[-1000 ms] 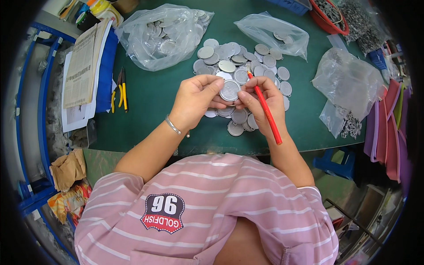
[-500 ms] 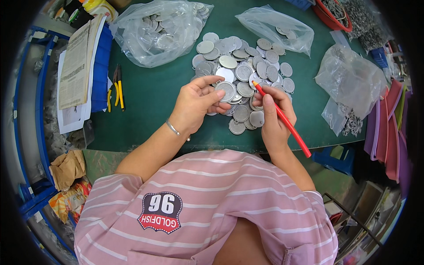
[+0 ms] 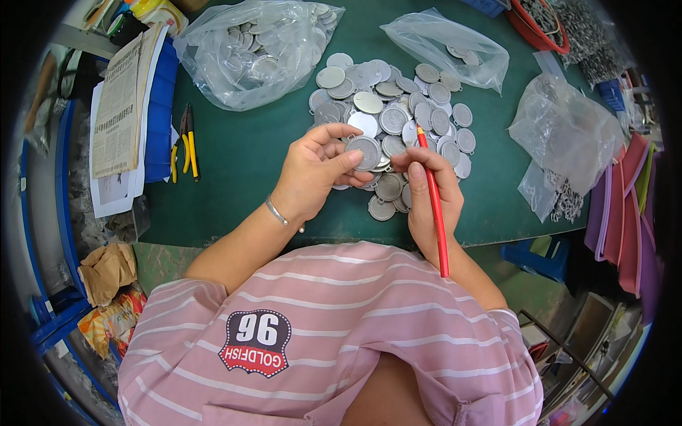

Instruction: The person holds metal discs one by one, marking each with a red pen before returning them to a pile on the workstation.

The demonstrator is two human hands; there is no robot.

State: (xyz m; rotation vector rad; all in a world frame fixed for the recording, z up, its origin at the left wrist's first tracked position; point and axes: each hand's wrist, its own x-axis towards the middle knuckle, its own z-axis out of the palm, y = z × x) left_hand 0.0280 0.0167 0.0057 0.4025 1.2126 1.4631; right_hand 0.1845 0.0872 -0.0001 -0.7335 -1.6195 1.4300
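Observation:
Between thumb and fingers, my left hand [image 3: 317, 162] grips a round grey metal medal [image 3: 364, 153] with a raised rim, held just above the near part of a heap. My right hand [image 3: 433, 199] closes on a red pencil [image 3: 435, 206], its tip pointing away from me over the pieces. The right fingertips sit close to the held medal, a small gap apart from it. Spread under and beyond both hands is a pile of medals [image 3: 393, 119], silver and grey discs with small loops. Some of them are hidden by my hands.
A clear plastic bag of discs [image 3: 249, 57] lies at the far left, and a second bag [image 3: 455, 46] at the far right. Yellow-handled pliers [image 3: 187, 145] rest beside a blue tray [image 3: 162, 106] with papers. Another plastic bag [image 3: 561, 128] and metal chains [image 3: 565, 195] lie right.
My right hand has shifted slightly left toward the held medal, and the pencil has swung from slanting to nearly upright in the picture. My left hand keeps its hold.

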